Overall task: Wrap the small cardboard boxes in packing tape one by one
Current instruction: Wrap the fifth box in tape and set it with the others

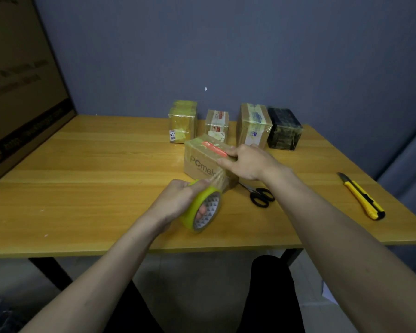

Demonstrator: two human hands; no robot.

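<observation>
A small cardboard box (199, 157) printed "Pomelo" with a red label on top lies on the wooden table (94, 188). My right hand (246, 162) presses down on its right top edge. My left hand (178, 200) grips a yellow-green roll of packing tape (202, 210), fingers through its core, just in front of the box. A clear strip of tape (217, 177) stretches from the roll up onto the box's front face.
Several taped boxes stand in a row at the back: a yellowish one (183, 121), a small one (217, 124), a taller one (253, 126) and a black one (283, 128). Black scissors (259, 195) lie right of the roll. A yellow utility knife (362, 197) lies far right.
</observation>
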